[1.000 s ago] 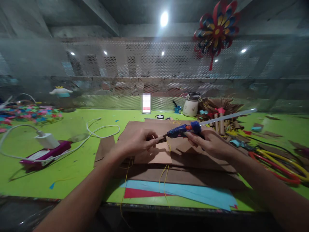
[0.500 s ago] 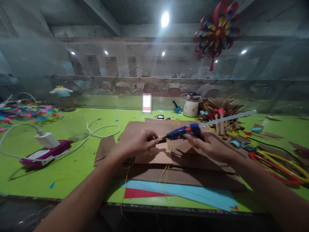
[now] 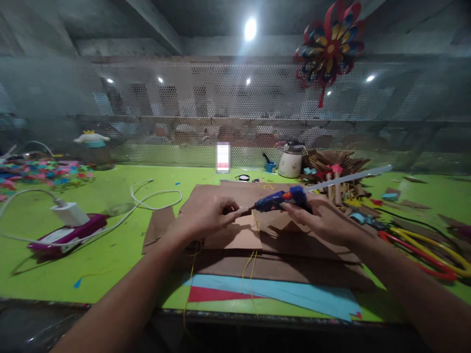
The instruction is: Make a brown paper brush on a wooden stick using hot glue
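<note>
My right hand (image 3: 326, 218) is wrapped round a blue hot glue gun (image 3: 281, 199). A long translucent glue stick (image 3: 349, 176) juts out of its back end. The gun's nozzle points left, close to the fingertips of my left hand (image 3: 211, 215). Those fingers are closed on the upper edge of a piece of brown paper (image 3: 231, 239); the exact grip is partly hidden. Yellow string (image 3: 253, 262) hangs from this paper over larger brown sheets (image 3: 290, 267) lying beneath.
Light blue paper (image 3: 294, 294) and red paper (image 3: 217, 294) lie near the table's front edge. Scissors (image 3: 423, 255) rest at right. A purple power bank (image 3: 69, 238) and white cable (image 3: 162, 193) are at left. A white jar (image 3: 290, 164) stands behind.
The view has shifted very slightly. Both hands and the glue gun keep nearly the same places, with the nozzle still by the left fingertips.
</note>
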Demonstrator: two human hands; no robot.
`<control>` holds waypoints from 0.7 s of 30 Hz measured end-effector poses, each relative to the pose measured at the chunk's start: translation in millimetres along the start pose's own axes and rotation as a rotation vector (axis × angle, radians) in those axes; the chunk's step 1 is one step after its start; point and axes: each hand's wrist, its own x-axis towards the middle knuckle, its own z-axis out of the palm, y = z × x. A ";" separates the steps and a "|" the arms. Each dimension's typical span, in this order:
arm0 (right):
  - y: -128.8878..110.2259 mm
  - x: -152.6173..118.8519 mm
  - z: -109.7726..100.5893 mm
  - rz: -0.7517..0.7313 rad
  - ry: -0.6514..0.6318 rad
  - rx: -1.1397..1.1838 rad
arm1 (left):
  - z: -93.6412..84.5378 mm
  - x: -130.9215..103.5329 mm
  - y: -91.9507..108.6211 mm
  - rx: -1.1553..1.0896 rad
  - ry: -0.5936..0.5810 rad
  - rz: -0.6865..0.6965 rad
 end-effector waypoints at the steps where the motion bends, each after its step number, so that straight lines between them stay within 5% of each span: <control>1: -1.5 0.1 0.4 0.005 -0.003 0.003 | 0.3 -0.1 -0.6 0.001 0.001 0.007; 21: -0.3 2.3 14.4 0.008 -0.011 0.151 | 4.5 -0.5 -16.5 -0.015 0.011 0.052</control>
